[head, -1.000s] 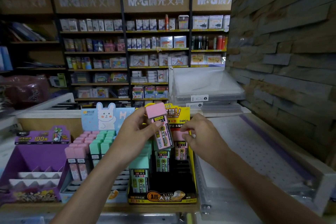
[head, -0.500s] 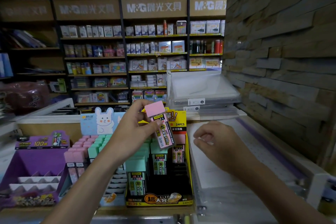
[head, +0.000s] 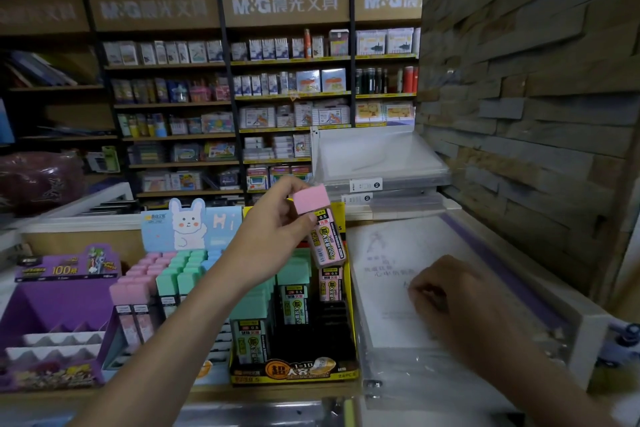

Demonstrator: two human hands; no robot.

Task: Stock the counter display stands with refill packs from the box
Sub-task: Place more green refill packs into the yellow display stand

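My left hand holds a pink refill pack by its cap end, tilted, above the rear right of the yellow-and-black display stand. That stand holds green packs and a pink pack in its rows, with dark vacant slots at the front right. My right hand hovers with curled fingers over the clear plastic box to the right, holding nothing that I can see.
A bunny-topped stand with pink and green packs sits left of the yellow one. A purple stand is at far left. Stacked clear cases lie behind. A stone wall closes the right side; stocked shelves fill the back.
My right hand left the pink pack and moved right and down over the clear box. My left hand kept the pack, raised above the yellow stand.
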